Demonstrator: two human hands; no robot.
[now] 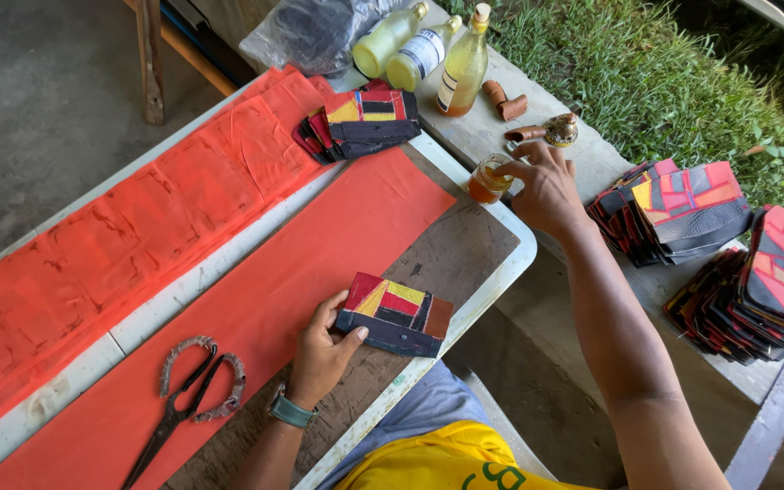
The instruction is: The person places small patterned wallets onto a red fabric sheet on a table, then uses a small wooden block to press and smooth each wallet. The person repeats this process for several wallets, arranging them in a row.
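Left hand pinches the red-yellow-black patchwork pouch at lower centre; right hand, fingers curled, grips the small amber-filled glass jar at the table edge; a knock likely spills it onto the red fabric strip.

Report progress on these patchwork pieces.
Looks done: stacks of patchwork pieces on the right bench. In hand: left hand holds one patchwork piece on the board; right hand reaches the small amber jar. Left: long red strips uncut, scissors idle.

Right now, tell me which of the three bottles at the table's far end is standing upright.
The amber-liquid bottle with the cork stopper, rightmost of the three. It stands upright, while the two pale yellow bottles beside it lie on their sides.
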